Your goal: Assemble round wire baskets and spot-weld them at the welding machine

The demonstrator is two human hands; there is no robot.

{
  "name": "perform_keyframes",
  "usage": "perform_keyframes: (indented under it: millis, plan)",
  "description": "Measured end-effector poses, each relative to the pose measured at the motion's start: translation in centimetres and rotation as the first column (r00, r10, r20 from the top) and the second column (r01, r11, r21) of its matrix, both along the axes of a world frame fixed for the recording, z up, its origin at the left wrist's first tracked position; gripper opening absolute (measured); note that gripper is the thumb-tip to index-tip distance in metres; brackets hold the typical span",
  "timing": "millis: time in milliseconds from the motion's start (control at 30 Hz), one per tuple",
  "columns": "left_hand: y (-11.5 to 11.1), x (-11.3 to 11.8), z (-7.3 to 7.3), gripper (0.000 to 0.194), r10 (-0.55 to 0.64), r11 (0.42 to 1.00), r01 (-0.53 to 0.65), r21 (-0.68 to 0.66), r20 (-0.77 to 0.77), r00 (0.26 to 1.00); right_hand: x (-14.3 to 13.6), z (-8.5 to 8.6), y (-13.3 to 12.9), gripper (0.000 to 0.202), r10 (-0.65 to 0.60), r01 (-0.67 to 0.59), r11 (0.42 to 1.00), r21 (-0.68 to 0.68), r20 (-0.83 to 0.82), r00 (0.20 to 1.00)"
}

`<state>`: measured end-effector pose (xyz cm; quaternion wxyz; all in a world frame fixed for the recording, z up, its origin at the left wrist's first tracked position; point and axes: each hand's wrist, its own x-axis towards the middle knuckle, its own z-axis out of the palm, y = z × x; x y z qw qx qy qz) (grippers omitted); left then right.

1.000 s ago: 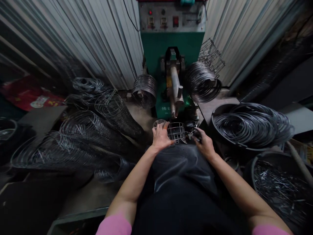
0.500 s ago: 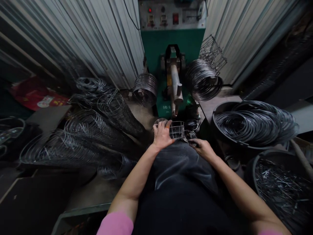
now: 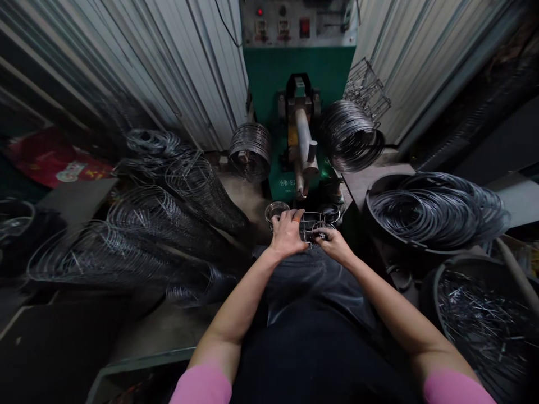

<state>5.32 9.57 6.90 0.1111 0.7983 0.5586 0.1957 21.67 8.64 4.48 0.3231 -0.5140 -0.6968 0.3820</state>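
Note:
A small wire frame [image 3: 312, 217] of thin metal rods is between my two hands, in front of the green machine [image 3: 295, 64]. My left hand [image 3: 287, 233] grips its left side, an orange band on one finger. On its right side, my right hand [image 3: 332, 244] is closed with dark fingertips around something small and dark that I cannot make out. The machine's metal arm [image 3: 302, 134] ends just above the frame. A round wire piece [image 3: 277, 210] lies left of the frame, behind my left hand.
Coils of wire rings hang at the left [image 3: 250, 151] and right [image 3: 351, 136] of the machine. Wire mesh rolls [image 3: 155, 224] lie on the left. At the right are a tub of rings [image 3: 438, 210] and a bin of short rods [image 3: 484, 308].
My right hand has moved left and slightly up, from beside the wire frame to its near right side. My left hand and the frame have shifted slightly right.

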Motion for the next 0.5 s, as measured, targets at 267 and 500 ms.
perform_keyframes:
  millis: [267,500]
  plan:
    - [0.6,-0.7,0.6,0.089,0.003,0.999,-0.001,-0.032,0.076,0.997,1.4,1.9,0.1,0.024,0.254,-0.273,0.947,0.17,0.128,0.959]
    - [1.2,-1.2,0.9,0.089,0.007,0.999,-0.002,-0.054,0.103,0.995,1.0,1.2,0.8,0.022,0.236,-0.312,0.903,0.294,0.265,0.935]
